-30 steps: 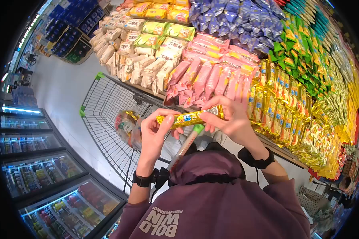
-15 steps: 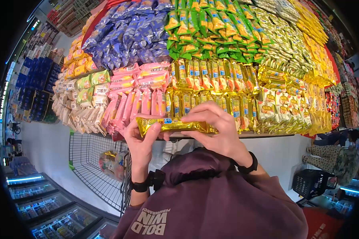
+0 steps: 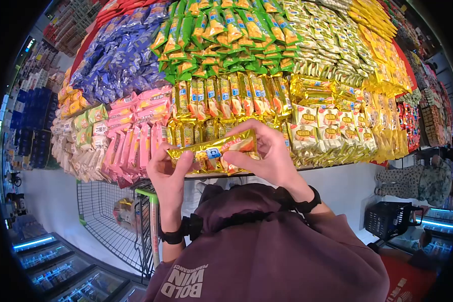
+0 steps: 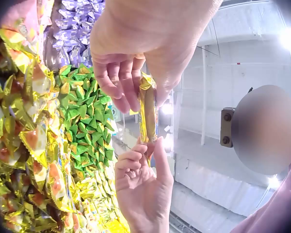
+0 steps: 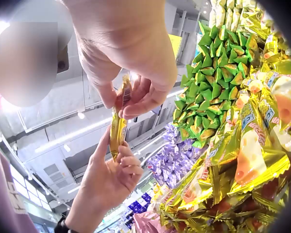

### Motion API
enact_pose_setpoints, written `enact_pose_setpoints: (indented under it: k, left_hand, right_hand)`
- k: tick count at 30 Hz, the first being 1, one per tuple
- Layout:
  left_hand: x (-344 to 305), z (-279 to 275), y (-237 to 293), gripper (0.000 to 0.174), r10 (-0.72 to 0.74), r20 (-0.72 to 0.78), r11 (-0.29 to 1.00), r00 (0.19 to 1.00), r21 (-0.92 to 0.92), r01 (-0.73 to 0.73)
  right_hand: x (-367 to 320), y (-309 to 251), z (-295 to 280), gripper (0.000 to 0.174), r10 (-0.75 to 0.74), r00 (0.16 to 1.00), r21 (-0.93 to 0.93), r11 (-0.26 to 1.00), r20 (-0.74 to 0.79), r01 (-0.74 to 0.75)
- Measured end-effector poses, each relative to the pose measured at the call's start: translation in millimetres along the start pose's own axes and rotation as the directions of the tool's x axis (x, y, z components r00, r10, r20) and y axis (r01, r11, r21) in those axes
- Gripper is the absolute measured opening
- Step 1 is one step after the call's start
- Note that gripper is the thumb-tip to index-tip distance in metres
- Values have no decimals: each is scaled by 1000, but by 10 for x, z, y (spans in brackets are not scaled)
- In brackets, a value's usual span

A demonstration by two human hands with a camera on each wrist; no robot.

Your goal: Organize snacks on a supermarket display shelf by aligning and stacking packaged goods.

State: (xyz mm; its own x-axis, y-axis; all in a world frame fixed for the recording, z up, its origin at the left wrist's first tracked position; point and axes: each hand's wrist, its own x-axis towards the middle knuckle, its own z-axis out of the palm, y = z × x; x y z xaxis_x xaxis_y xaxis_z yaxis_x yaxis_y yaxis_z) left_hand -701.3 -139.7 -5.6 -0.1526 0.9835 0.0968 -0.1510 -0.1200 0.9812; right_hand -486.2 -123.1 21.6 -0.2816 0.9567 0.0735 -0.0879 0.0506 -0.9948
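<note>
One long gold-wrapped snack (image 3: 212, 151) is held level between both hands in the head view. My left hand (image 3: 167, 173) pinches its left end, thumb on the front. At the other end my right hand (image 3: 269, 157) grips it with thumb in front and fingers behind. In the left wrist view the packet (image 4: 148, 112) appears edge-on, my left hand (image 4: 150, 43) above and my right hand (image 4: 144, 189) below. The right wrist view shows the packet (image 5: 117, 128) between my right hand (image 5: 128, 63) and left hand (image 5: 104, 182). Matching gold packets (image 3: 236, 95) lie behind it.
A sloped display holds green packets (image 3: 226, 38), blue packets (image 3: 121, 55), pink packets (image 3: 136, 146) and white packets (image 3: 317, 126). A wire cart (image 3: 108, 221) with a bag stands at the left. At the right are a black basket (image 3: 390, 219) and another person (image 3: 402, 181).
The head view has swung right, so the display and cart appear farther left. Both hands keep hold of the packet, whose right end is tilted up more than half a second ago.
</note>
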Motion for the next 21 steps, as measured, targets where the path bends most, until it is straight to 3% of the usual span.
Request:
enact_pose_setpoints:
  k: [3, 5, 6, 8, 11, 19, 20, 21]
  left_hand:
    - [-14, 6, -29, 10, 50, 128, 997, 991, 56, -57]
    - [-38, 74, -38, 12, 15, 187, 998, 982, 64, -27]
    - [-36, 103, -33, 13, 3, 212, 997, 977, 70, -18]
    - [-37, 171, -20, 16, -16, 226, 998, 974, 64, 2]
    - [-34, 242, 31, 20, -31, 231, 998, 972, 60, 18]
    - [2, 219, -7, 19, -10, 188, 1000, 982, -2, 10]
    - [3, 231, 1, 19, -10, 161, 1000, 987, -8, 11]
    - [11, 246, 13, 20, -8, 134, 1000, 991, -14, 10]
  right_hand:
    - [24, -4, -80, 51, -2, 1000, 45, 999, -6, 2]
    - [16, -64, -84, 68, 72, 992, 126, 990, -101, -59]
    - [15, -97, -110, 63, 91, 992, 165, 984, -92, -75]
    - [17, -214, -197, 80, 242, 966, 41, 970, -85, -240]
    - [19, -10, -222, 89, 190, 977, 164, 971, -101, -172]
    - [14, -36, -230, 73, 137, 987, 129, 984, -86, -125]
    - [12, -21, -218, 49, 99, 991, 153, 985, -93, -84]
    - [7, 2, -224, 41, 97, 992, 122, 989, -80, -87]
